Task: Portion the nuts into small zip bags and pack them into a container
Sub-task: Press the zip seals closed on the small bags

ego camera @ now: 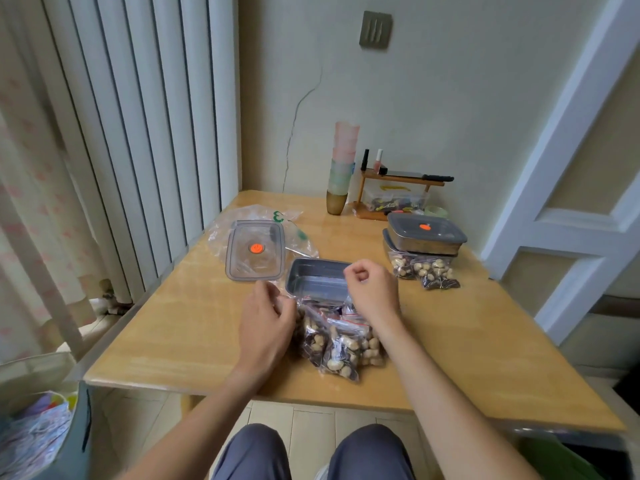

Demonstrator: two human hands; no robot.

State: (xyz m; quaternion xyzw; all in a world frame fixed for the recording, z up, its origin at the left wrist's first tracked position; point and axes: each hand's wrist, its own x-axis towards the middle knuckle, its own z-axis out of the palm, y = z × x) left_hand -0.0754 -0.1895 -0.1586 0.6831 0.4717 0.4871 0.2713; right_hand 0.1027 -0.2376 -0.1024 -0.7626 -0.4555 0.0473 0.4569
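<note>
Fingers of the left hand (266, 320) pinch a zip bag (313, 327) from the pile on the desk (180, 327); right hand (372, 289) hovers fisted, holding nothing, over the open container (317, 277).

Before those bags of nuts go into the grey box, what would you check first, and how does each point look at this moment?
1. Open container empty and uncovered: ok.
2. Its lid set aside, out of the way on the table: ok.
3. Filled zip bags within reach, piled just in front of the container: ok.
4. Bags sealed shut: cannot tell, the strips are too small to read.
5. Left hand holding a bag's edge: ok.
6. Right hand holding anything: cannot tell, the fingers are curled above the pile.
</note>
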